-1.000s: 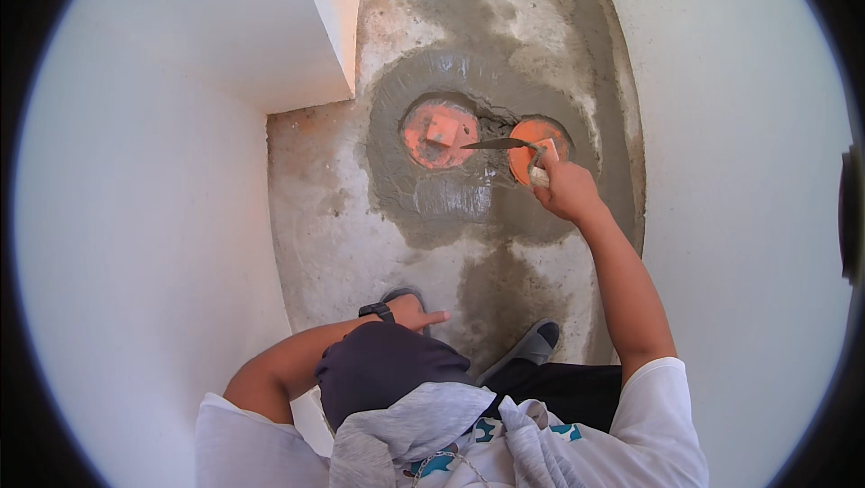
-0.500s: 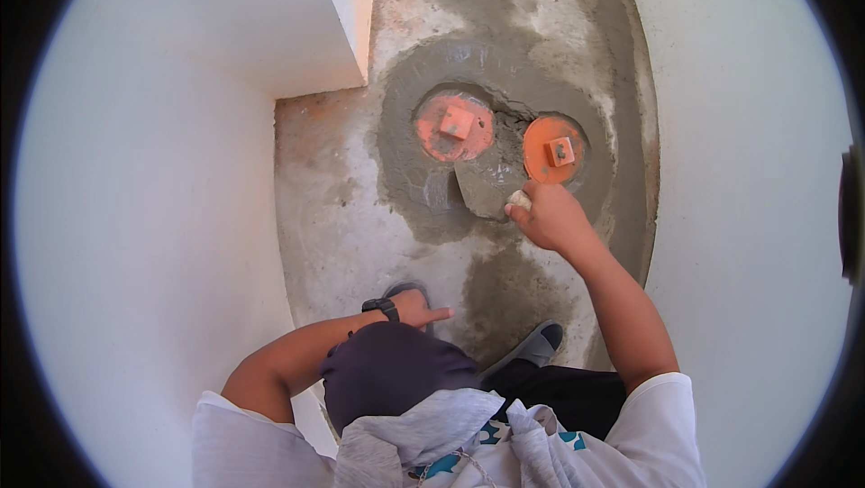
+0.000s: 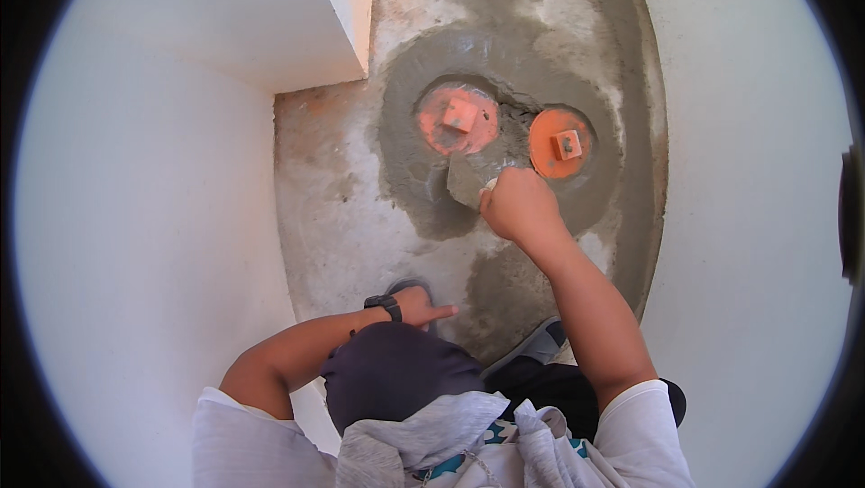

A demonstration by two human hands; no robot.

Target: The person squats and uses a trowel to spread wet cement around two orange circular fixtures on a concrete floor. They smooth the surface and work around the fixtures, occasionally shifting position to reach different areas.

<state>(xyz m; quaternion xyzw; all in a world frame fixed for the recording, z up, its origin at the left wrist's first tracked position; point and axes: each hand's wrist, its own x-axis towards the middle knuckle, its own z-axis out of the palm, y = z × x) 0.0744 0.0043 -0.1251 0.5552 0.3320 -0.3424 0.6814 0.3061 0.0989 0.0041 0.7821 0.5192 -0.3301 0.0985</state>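
My right hand (image 3: 521, 204) is closed round the pale handle of a trowel (image 3: 464, 182). The flat blade, smeared with grey mortar, lies on wet mortar (image 3: 419, 204) just below a pinkish-orange round cover (image 3: 438, 123). To the right of that is a brighter orange round cover (image 3: 542, 159), close beyond my knuckles. Each cover has a square raised block at its middle, and mortar surrounds both. My left hand (image 3: 417, 306), with a black watch at the wrist, rests low near my left shoe; one digit stretches out to the right and the other fingers are mostly hidden.
White walls rise on the left (image 3: 162, 218) and right (image 3: 748, 218). At the upper left a white block (image 3: 351, 28) juts into the narrow floor space. A darker mortar strip (image 3: 644, 127) runs along the right wall. My shoe (image 3: 541, 341) stands on a damp patch of floor.
My right hand has moved left and slightly upward, taking the trowel blade left over the mortar below the pinkish cover. The left hand has stayed almost in place.
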